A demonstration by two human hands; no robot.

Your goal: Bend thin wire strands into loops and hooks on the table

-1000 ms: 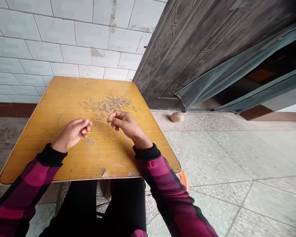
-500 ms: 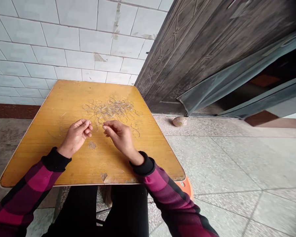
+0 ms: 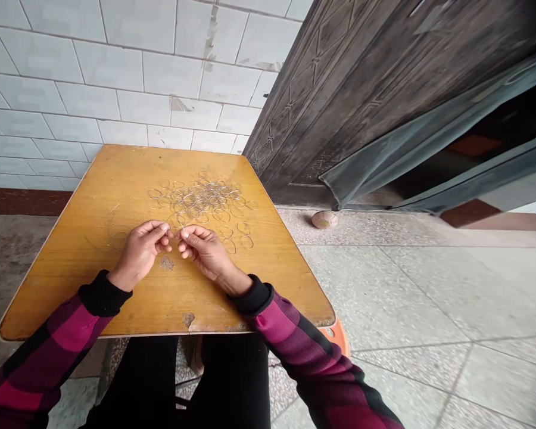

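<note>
White wall tiles (image 3: 116, 68) back the yellow-brown surface (image 3: 170, 304) on my feed. Thin wire (image 3: 181, 223) shows at the fingertips, just on the near side of a heap of wire loops (image 3: 209, 193). My right hand (image 3: 205, 253) has closed the gap of half a second ago, nearly meeting my left hand (image 3: 143, 247); each grip looks pinched tight on the wire. I judge both now work one short stretch. Looped pieces (image 3: 245, 234) lie to the right; beyond, a ball-like object (image 3: 324, 219) rests on the floor (image 3: 361, 286).
</note>
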